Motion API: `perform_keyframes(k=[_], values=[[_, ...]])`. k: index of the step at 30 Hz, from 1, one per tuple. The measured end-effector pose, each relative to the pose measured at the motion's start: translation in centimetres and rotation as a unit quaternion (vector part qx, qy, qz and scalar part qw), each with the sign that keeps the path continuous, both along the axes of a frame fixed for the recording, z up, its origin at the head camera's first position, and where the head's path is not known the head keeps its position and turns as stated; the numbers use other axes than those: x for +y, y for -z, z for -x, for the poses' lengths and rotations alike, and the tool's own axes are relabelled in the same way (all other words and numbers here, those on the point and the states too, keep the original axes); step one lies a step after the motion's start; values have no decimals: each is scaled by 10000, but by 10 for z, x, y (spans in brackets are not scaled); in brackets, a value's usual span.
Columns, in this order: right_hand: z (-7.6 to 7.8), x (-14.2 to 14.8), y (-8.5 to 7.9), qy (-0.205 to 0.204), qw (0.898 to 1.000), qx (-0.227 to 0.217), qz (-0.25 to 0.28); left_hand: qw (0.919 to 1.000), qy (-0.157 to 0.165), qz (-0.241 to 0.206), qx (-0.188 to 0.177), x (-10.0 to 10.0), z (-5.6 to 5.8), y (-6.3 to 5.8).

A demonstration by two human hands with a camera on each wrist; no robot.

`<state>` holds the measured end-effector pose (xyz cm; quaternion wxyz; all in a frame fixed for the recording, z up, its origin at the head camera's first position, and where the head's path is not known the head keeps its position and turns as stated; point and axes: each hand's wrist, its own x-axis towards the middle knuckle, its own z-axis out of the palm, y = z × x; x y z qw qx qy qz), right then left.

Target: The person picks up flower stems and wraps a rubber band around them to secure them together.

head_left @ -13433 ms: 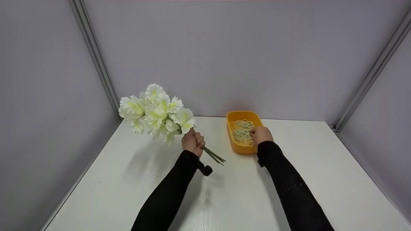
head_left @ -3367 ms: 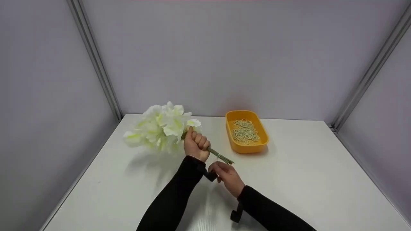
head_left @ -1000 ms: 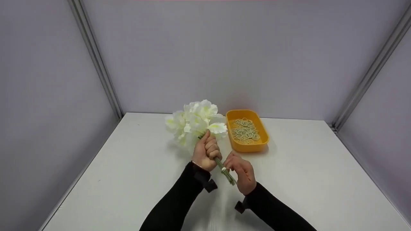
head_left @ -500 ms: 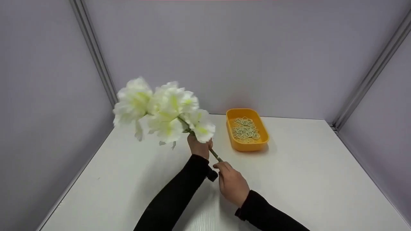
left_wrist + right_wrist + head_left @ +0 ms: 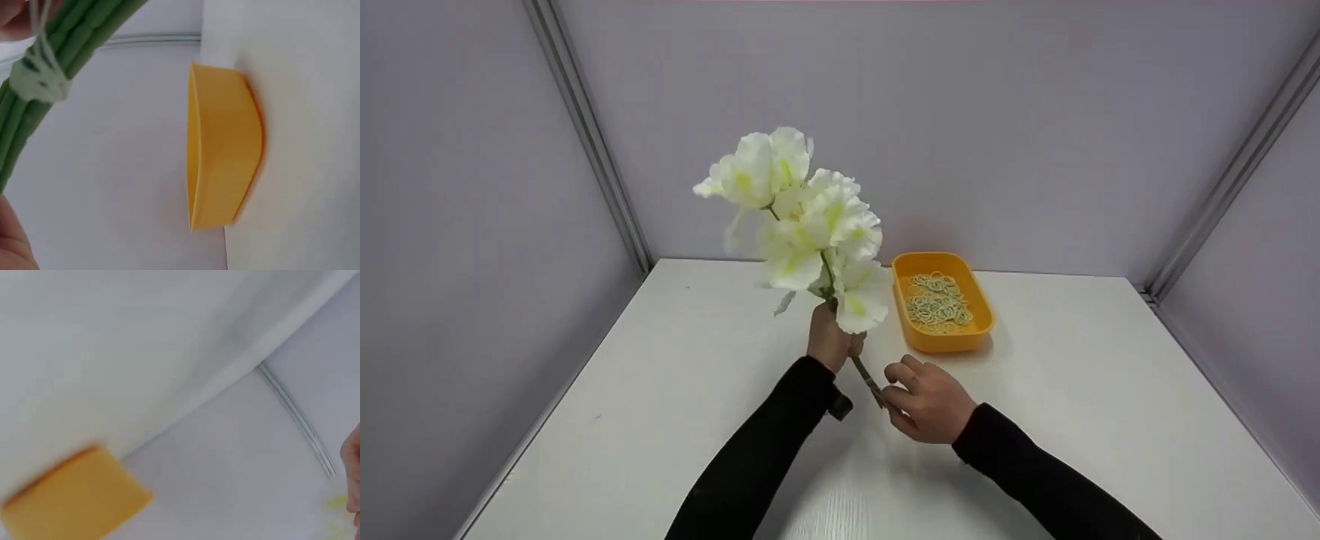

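White and yellow flowers [image 5: 832, 217] rise in a bunch from green stems [image 5: 90, 34]. My left hand [image 5: 832, 337] grips the stems just below the blooms, and the bunch leans up toward the back wall. A pale rubber band [image 5: 39, 79] wraps the stems in several turns near their lower end. One strand of it stretches up to the fingers of my right hand [image 5: 926, 401]. That hand is beside the stem ends with its fingers curled, pinching the stretched strand. The right wrist view holds only part of a hand at its right edge.
An orange plastic box [image 5: 945, 341] stands near the back of the white table [image 5: 1110, 390]. Several loose rubber bands [image 5: 937, 304] lie in it. Light grey panels [image 5: 1035, 135] enclose the table at the back and both sides.
The flowers have swung from the left to a more upright stance. My right hand came from the box to the stems, where the band now sits, and has just shifted slightly right.
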<state>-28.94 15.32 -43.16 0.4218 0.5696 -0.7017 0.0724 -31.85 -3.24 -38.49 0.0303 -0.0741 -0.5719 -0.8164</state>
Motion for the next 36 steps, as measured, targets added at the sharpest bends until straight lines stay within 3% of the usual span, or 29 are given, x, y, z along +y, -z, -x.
perform_keyframes(k=[1,2,7,10,16,19,24,26,30,36], values=[[0,2,-1,118,9997,201,-69,9989,264,-350,-136,-1,-6,-10],[-1,4,-3,237,9990,355,-117,9977,462,-430,-230,-2,-10,-19],[-7,6,-2,841,9946,602,-49,9941,859,-262,-615,-10,-20,-45],[-12,4,1,1188,9909,623,90,9924,864,-390,-781,-14,-15,-45],[-19,1,8,1568,9855,552,342,9811,695,-1478,-1035,-19,-2,-32],[-21,0,12,1715,9829,514,433,9683,696,-2183,-997,-19,2,-27],[-22,0,20,1977,9782,394,509,9291,894,-3386,-1192,-19,2,-22],[-22,0,22,1981,9781,208,605,9183,1001,-3599,-1313,-20,1,-21],[-19,2,23,1714,9796,-469,942,9066,1315,-3734,-1464,-22,1,-19],[-18,8,13,934,9701,-1955,1094,8919,1898,-3758,-1652,-21,4,-18]])
